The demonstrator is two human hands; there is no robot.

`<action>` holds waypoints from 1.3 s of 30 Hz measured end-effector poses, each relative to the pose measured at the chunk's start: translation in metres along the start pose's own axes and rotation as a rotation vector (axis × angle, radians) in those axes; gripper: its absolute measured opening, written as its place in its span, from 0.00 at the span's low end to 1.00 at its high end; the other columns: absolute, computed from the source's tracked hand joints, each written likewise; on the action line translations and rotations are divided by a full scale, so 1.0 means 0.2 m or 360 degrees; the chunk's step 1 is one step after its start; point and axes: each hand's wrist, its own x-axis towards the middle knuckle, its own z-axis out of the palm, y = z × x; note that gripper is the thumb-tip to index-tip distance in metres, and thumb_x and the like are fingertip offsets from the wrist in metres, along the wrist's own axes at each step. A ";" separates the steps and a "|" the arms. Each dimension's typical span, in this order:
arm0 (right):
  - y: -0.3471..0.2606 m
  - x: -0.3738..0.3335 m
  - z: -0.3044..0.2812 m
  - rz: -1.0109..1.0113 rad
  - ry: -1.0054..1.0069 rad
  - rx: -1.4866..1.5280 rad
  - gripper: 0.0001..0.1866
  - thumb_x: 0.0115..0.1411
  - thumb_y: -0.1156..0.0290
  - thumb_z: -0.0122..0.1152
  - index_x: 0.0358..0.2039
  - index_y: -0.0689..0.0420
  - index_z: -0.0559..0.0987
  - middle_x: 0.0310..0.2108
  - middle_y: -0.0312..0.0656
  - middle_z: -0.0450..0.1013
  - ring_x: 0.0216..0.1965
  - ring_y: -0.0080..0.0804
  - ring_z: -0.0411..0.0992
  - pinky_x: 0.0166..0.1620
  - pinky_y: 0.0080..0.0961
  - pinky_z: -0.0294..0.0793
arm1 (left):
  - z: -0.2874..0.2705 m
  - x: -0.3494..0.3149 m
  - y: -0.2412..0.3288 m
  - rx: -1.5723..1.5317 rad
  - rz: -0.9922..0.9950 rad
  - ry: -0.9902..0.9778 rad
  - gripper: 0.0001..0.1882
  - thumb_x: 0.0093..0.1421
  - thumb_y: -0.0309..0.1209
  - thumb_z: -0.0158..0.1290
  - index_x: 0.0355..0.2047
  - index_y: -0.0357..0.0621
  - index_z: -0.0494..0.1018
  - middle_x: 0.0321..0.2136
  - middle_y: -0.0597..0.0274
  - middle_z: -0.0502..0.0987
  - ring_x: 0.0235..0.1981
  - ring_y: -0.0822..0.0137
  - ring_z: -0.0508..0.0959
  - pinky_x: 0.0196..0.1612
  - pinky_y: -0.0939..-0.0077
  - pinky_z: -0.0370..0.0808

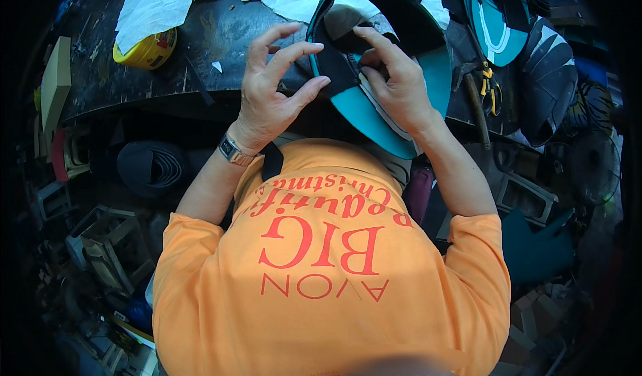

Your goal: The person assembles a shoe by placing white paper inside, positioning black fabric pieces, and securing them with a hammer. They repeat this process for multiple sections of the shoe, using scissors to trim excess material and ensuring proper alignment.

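A teal and black sewn piece (438, 85) curves into an open loop at the table's front edge and over my lap. A white strip (382, 105) runs along its inside, and its kind is not plain. My right hand (398, 78) reaches into the opening, its fingers bent and its thumb pressed on the piece beside the strip. At the piece's left edge, my left hand (277, 85) has its thumb and fingers spread apart. Its thumb and one fingertip overlap that black edge; whether they touch is unclear. A watch sits on my left wrist.
A dark worktable (214, 35) bears white sheets (157, 8) and a yellow tub (148, 48). To the right lie another teal piece (508, 45), yellow-and-black pliers (491, 88) and a wooden-handled hammer (476, 102). Nested dark pieces (150, 169) are below at left, near a stool (117, 249).
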 end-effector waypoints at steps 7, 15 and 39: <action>-0.06 0.04 0.02 -0.0385 -0.0084 -0.0617 0.34 0.53 0.84 0.61 0.63 0.51 0.71 0.33 0.44 0.75 0.35 0.41 0.76 0.37 0.35 0.80 | 0.02 -0.04 0.00 -0.0295 -0.0260 -0.0027 0.26 0.54 0.25 0.68 0.54 0.46 0.76 0.46 0.59 0.77 0.44 0.65 0.81 0.46 0.73 0.79; -0.02 0.03 0.05 -0.0312 0.0063 -0.0749 0.31 0.55 0.84 0.57 0.60 0.54 0.67 0.35 0.50 0.73 0.40 0.51 0.76 0.38 0.39 0.80 | 0.08 -0.08 0.01 -0.1165 -0.0862 -0.0057 0.28 0.63 0.21 0.60 0.62 0.43 0.65 0.36 0.59 0.79 0.34 0.75 0.82 0.38 0.82 0.81; -0.07 0.17 0.12 0.0616 0.0158 0.0626 0.27 0.57 0.48 0.72 0.24 0.59 0.73 0.20 0.33 0.68 0.23 0.20 0.64 0.26 0.22 0.66 | 0.12 0.17 -0.14 -0.1029 -0.0801 -0.0409 0.12 0.71 0.32 0.52 0.48 0.38 0.78 0.38 0.68 0.81 0.37 0.80 0.79 0.36 0.81 0.82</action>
